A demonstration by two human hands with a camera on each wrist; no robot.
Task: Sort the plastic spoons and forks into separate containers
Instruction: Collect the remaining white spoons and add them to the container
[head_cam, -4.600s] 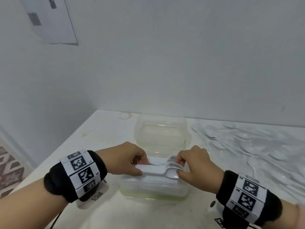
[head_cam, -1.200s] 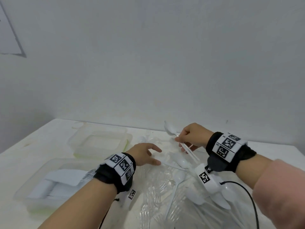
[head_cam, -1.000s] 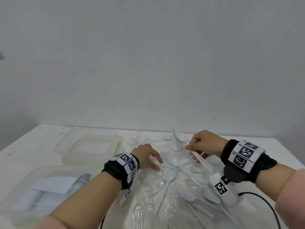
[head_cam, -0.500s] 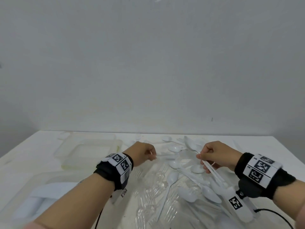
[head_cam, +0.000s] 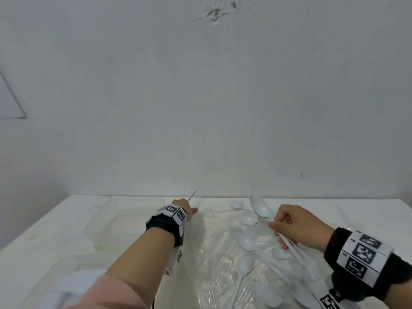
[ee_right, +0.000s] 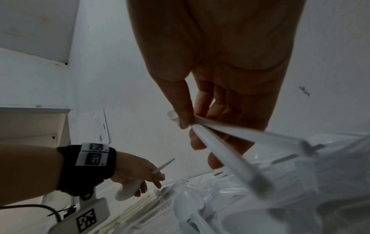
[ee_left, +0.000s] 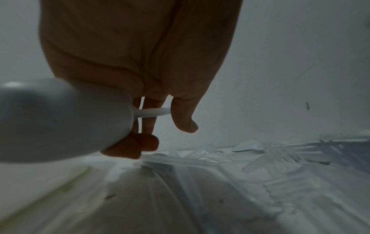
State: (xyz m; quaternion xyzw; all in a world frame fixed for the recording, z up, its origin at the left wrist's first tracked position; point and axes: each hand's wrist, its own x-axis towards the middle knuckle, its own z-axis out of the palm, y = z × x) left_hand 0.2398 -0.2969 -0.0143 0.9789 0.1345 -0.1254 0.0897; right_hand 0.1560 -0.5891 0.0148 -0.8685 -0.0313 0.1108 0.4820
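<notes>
Left hand (head_cam: 186,209) at ten o'clock pinching one white spoon (ee_right: 128,190), right hand (head_cam: 296,226) at three o'clock grasping several spoon handles (ee_right: 224,152), loose spoons and clear forks (head_cam: 223,270) heaped on counter (head_cam: 55,230), empty container (head_cam: 124,228) at nine o'clock

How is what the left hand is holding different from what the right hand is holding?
The left hand grips a single white spoon, bowl toward the wrist and handle tip poking out past the fingers; the right hand pinches several white spoons together, bowls forward, handles trailing back under the wrist. The left hand is over the pile's far left edge, the right over its right side. Both hold white plastic spoons, lifted clear.
</notes>
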